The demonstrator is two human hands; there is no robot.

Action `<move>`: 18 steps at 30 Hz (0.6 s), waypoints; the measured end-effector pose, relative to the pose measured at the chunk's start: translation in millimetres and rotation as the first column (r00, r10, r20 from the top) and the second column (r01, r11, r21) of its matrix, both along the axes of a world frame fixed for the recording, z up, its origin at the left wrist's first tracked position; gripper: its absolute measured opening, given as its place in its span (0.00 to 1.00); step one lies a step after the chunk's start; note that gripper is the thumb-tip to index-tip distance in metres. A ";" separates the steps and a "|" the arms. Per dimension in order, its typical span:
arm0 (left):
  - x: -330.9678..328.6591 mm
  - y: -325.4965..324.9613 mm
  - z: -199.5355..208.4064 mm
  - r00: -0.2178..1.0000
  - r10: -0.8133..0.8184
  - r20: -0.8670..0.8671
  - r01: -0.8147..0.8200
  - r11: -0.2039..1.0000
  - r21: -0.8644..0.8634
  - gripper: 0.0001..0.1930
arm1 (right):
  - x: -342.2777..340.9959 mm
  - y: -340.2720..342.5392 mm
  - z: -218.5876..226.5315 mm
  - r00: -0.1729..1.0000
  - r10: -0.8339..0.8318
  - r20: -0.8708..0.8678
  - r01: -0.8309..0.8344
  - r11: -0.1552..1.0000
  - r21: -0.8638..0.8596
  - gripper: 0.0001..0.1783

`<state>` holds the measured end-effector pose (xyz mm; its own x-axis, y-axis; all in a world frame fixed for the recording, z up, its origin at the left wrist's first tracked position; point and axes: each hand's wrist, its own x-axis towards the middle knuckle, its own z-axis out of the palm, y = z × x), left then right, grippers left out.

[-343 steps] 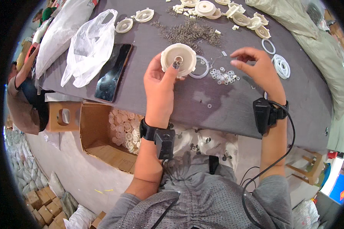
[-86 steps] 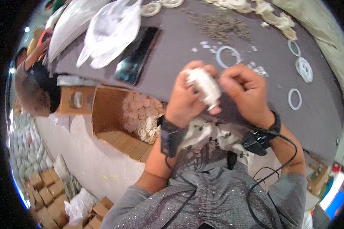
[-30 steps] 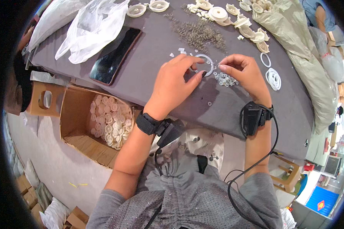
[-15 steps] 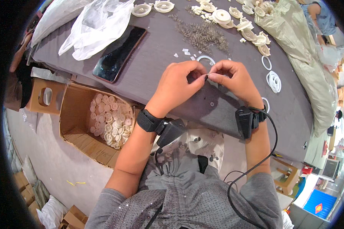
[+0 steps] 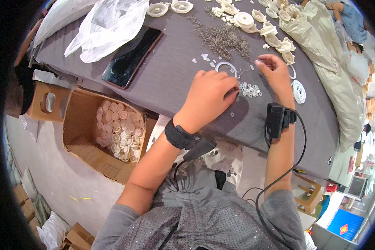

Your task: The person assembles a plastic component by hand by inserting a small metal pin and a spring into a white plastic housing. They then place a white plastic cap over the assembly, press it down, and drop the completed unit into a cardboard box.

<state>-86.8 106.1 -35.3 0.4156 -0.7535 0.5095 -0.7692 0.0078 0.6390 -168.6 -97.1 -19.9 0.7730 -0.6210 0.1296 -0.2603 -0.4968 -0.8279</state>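
My left hand [image 5: 209, 96] is closed over the table, its fingers curled round a small dark piece [image 5: 237, 94] at the thumb; most of the piece is hidden. Right beside those fingertips lies a little heap of small whitish rings [image 5: 251, 90]. My right hand [image 5: 276, 77] holds nothing that I can see, its thumb and fingers slightly apart over the table. Beyond both hands spreads a pile of small metal springs [image 5: 225, 41]. A larger white ring [image 5: 226, 63] lies between that pile and my left hand.
Cream round plastic parts [image 5: 269, 28] line the far side, next to a long pale sack [image 5: 321, 54]. White rings [image 5: 298, 91] are stacked at the right. A phone [image 5: 131, 58] and a clear plastic bag [image 5: 108, 27] lie left. Below stands a cardboard box [image 5: 83, 156] of round parts.
My hands were together at a small dark piece and have moved apart. The right went up and to the right; the left stayed with the piece, uncovering the heap of small rings.
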 end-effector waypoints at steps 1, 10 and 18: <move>-2.0 0.1 -0.3 0.994 0.032 0.103 -0.038 0.997 0.061 0.07 | 2.8 -1.5 -3.0 0.997 -0.011 -0.076 0.009 0.999 -0.033 0.11; 2.6 -2.0 -7.9 0.999 0.025 0.025 -0.024 1.000 -0.012 0.08 | 6.7 -1.1 -9.7 0.993 -0.101 -0.053 0.095 0.991 -0.098 0.10; 3.9 2.4 0.9 0.967 0.033 -0.254 -0.066 0.990 -0.121 0.12 | -2.2 15.6 15.0 0.988 -0.132 0.078 0.143 0.976 -0.163 0.09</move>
<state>-82.8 108.6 -34.4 0.5775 -0.6645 0.4742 -0.5854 0.0678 0.8079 -170.8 -81.5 -4.9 0.6679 -0.6856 0.2895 -0.2829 -0.5937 -0.7533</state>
